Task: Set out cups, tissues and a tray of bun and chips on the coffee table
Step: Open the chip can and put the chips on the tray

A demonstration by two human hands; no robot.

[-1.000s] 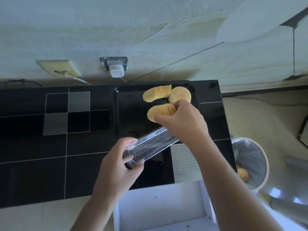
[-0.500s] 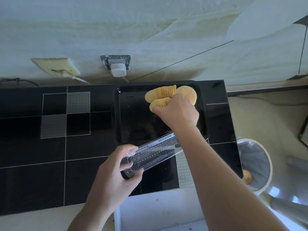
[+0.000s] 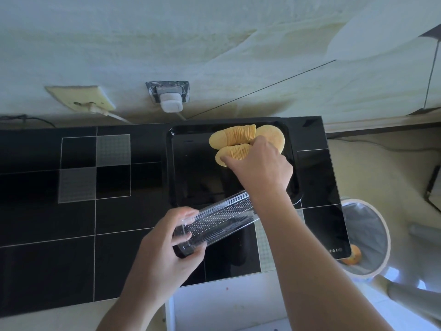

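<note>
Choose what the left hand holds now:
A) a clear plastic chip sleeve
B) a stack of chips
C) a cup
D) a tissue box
A: the left hand grips the clear plastic chip sleeve, while the right hand rests on the chips in the black tray.

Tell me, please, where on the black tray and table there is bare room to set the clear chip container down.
Tray: its near-left floor is bare; the far-right corner is crowded by chip stacks and the right hand. The table left of the tray is bare.
</note>
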